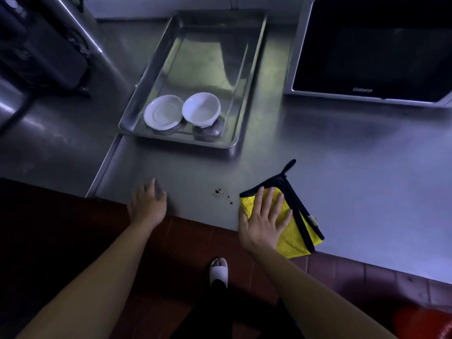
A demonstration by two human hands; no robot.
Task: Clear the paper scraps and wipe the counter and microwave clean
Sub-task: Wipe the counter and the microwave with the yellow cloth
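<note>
My right hand (265, 217) lies flat, fingers straight, and presses on a yellow cloth (294, 241) at the front edge of the steel counter (354, 179). My left hand (146, 204) rests at the edge too, with loose fingers that hold nothing. Small dark spots (222, 193) sit between my hands, just beside the cloth. The microwave (367, 50) stands at the back right with its door closed. A metal tray (203, 57) beside it holds one white bowl (163, 112) touching another white bowl (201, 108).

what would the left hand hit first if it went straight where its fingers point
Likely the near rim of the metal tray; only bare counter lies between it and the left hand. Height is unclear, so it might pass over to the white saucer.
</note>
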